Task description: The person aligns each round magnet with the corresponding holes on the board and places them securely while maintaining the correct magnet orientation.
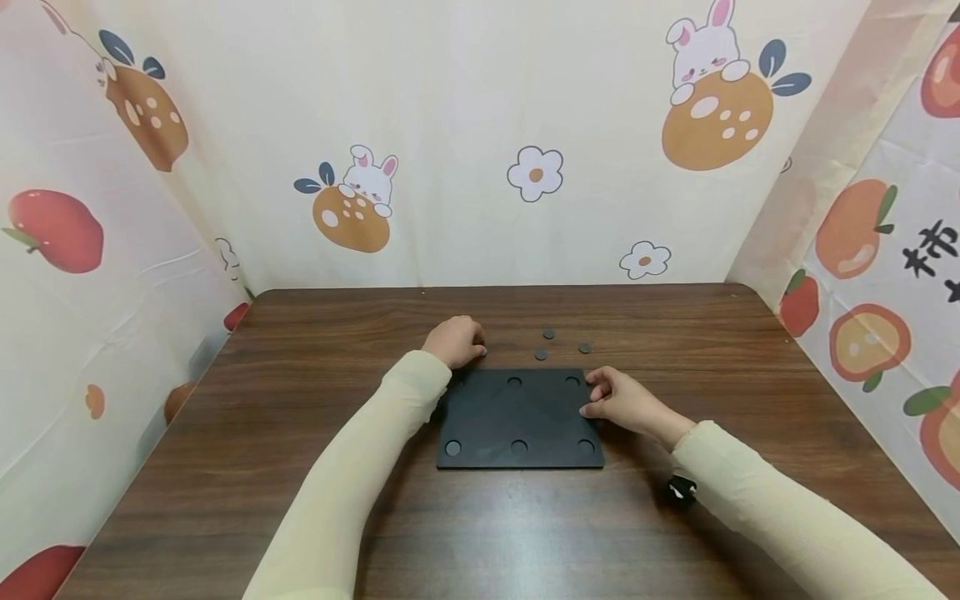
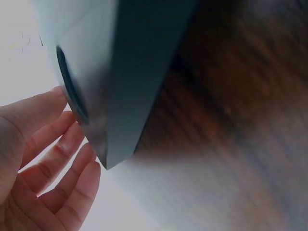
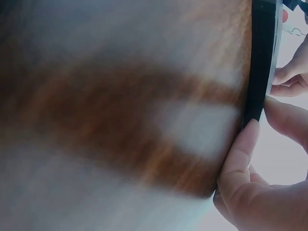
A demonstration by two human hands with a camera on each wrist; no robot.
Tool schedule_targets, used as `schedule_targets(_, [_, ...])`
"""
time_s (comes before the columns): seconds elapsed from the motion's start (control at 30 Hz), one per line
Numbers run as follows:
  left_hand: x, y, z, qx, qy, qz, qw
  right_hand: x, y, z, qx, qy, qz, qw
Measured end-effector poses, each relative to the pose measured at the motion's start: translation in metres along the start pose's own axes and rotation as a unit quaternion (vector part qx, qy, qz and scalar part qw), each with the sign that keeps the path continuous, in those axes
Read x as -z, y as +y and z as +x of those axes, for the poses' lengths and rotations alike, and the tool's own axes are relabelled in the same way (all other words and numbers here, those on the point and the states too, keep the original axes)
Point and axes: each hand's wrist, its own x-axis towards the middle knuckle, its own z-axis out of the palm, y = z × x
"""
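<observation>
A flat black board (image 1: 517,417) with round recesses lies on the table. In its near left recess sits a grey disc (image 1: 453,448). My left hand (image 1: 456,342) is at the table just beyond the board's far left corner, fingers bent downward. A dark bit shows by its fingertips, but I cannot tell whether it is a pinched disc. The left wrist view has the left hand (image 2: 53,159) half behind the board's edge. At the board's right edge my right hand (image 1: 626,404) grips with thumb and forefinger; the right wrist view shows its fingertips (image 3: 248,134) against that edge.
Three small dark discs (image 1: 541,355) lie beyond the board, between the hands. The brown wooden table (image 1: 300,417) is bordered at the back and sides by printed cloth (image 1: 465,100). A black object (image 1: 682,489) shows under the right sleeve.
</observation>
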Motion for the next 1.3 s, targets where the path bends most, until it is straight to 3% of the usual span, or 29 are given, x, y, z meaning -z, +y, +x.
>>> schedule_targets(0.8, [-0.0029,0.0011,-0.0017,0.007,-0.001,-0.006,1.0,-0.0001,0.0018,0.0009,0.004,-0.002,0.003,1.0])
schedule_targets(1.3, [-0.0054,0.0007,-0.0005,-0.02,0.001,0.016,0.9997,-0.0004,0.0014,0.0002,0.004,-0.002,0.005,1.0])
